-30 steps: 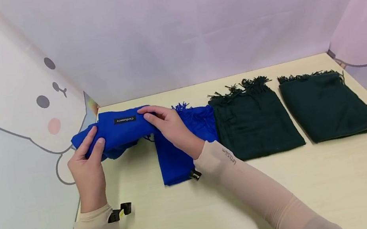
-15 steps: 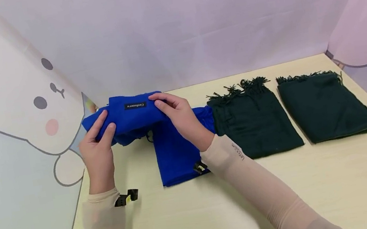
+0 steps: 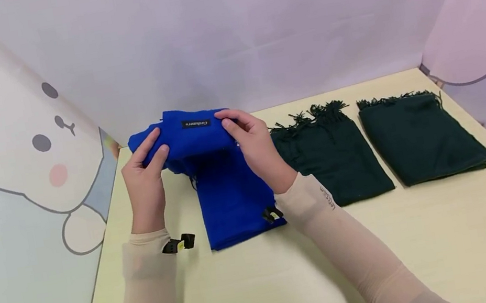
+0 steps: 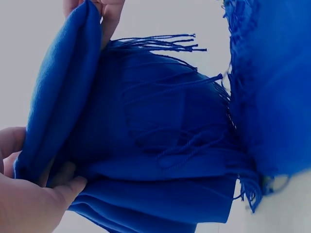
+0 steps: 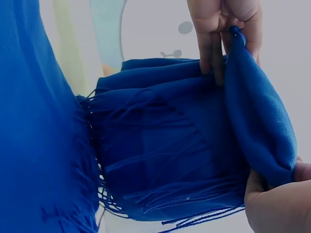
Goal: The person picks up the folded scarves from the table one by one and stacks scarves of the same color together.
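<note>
A folded blue scarf point(image 3: 195, 140) with a black "Cashmere" label is held up between both hands. My left hand point(image 3: 144, 180) pinches its left end between thumb and fingers. At the right end, close to the label, my right hand point(image 3: 258, 149) does the same. Fringe point(image 4: 160, 46) hangs from its lower folds in the left wrist view. Beneath and in front of it lies another folded blue scarf point(image 3: 234, 200), its far part hidden behind the held one. In the right wrist view, this lying scarf point(image 5: 34, 121) fills the left side, close to the hanging fringe.
Two folded dark green scarves point(image 3: 331, 164) point(image 3: 422, 136) lie in a row to the right, fringes toward the back. A pale wooden table point(image 3: 255, 287) bears everything. A plain light backdrop point(image 3: 253, 33) stands behind, with cartoon-printed panels on both sides.
Both hands have carried the held scarf rightward and up, so it now overlaps more of the lying blue scarf. The view has shifted slightly. Both grips look the same.
</note>
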A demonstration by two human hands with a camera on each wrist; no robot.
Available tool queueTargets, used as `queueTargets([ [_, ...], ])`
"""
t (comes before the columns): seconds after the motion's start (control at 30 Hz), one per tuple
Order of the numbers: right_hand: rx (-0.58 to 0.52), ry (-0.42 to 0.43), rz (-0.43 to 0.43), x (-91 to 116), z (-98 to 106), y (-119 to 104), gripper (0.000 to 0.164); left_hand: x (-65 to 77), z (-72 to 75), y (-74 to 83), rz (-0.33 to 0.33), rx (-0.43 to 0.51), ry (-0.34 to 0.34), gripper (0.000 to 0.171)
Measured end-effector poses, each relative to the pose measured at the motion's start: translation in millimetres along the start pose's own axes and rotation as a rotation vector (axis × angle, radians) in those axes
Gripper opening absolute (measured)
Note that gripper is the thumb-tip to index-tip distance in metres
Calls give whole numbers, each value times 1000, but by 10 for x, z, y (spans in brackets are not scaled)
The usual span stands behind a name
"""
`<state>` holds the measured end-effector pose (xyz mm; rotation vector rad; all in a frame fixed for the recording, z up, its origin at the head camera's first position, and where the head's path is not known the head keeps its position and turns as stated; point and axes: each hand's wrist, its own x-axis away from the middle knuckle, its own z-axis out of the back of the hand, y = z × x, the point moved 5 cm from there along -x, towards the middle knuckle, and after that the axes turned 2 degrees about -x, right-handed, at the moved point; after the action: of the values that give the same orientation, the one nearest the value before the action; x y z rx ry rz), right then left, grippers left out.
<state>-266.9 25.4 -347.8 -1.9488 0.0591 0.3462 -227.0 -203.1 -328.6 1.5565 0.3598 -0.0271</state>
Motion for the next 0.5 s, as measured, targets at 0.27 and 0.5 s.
queueTargets([
  [0.27,-31,34,115,-36,165,-233,26,-182,-285,48,-38,97,-65,38],
  [0.5,-118,71,193,-133,316,-417,23,-369,-575,148,-77,225,-111,37],
])
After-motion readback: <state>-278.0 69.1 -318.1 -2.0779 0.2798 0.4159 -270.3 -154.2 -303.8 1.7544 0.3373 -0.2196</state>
